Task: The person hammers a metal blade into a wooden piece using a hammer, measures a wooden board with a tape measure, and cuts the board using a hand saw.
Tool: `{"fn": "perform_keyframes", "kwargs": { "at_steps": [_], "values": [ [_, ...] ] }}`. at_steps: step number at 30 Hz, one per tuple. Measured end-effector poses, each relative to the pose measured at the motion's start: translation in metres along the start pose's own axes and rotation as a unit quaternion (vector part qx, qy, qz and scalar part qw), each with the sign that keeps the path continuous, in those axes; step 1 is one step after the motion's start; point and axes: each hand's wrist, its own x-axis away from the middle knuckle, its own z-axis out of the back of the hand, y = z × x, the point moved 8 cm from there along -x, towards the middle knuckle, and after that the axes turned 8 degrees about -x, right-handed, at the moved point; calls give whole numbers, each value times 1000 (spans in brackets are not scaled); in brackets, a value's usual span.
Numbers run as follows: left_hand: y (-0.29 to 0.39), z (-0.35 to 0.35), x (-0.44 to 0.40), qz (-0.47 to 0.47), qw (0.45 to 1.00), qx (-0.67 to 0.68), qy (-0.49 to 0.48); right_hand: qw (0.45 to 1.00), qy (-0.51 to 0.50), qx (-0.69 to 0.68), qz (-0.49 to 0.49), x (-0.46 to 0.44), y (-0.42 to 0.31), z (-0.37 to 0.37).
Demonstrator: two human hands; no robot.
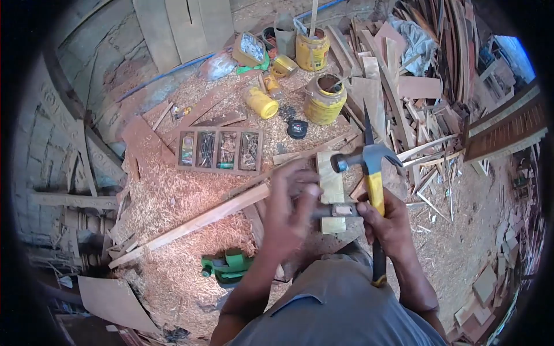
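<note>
My right hand [391, 225] is closed around a claw hammer [375, 193] with a yellow and black handle, its head upward. A dark pointed spike [368, 124] rises just above the hammer head; whether it belongs to the hammer I cannot tell. My left hand [291, 210] is raised to the left, smeared by motion, its grip unclear. Between the hands, a dark tool with a pale metal part [343, 210] lies across a light wooden board [331, 180]. My right fingertips are close to that tool; its full shape is hidden.
A compartment box [179, 151] of nails and screws sits ahead, beside a black tape measure [297, 129]. Yellow tubs [324, 101] stand behind. A long batten [196, 225] and a green power tool [228, 266] lie left. Scrap wood [398, 115] is piled right; shavings cover the floor.
</note>
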Motion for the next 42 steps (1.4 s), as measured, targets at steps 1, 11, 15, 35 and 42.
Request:
{"fn": "perform_keyframes", "kwargs": {
  "at_steps": [1, 11, 15, 35, 42],
  "values": [
    [-26, 14, -14, 42, 999, 21, 28, 1000, -1, 5, -6, 0, -1, 0],
    [-298, 65, -157, -27, 777, -629, -3, 998, 36, -5, -60, 1, -4, -1],
    [-313, 59, -158, -57, 758, -650, 9, 995, 57, 38, -70, 0, -7, -1],
    [-201, 99, -129, 77, 990, 89, 76, 996, 41, 82, 4, -8, -11, -6],
    [32, 12, -17, -98, 995, 4, -1, 993, 34, 89, 63, -9, -7, -3]
  ]
}}
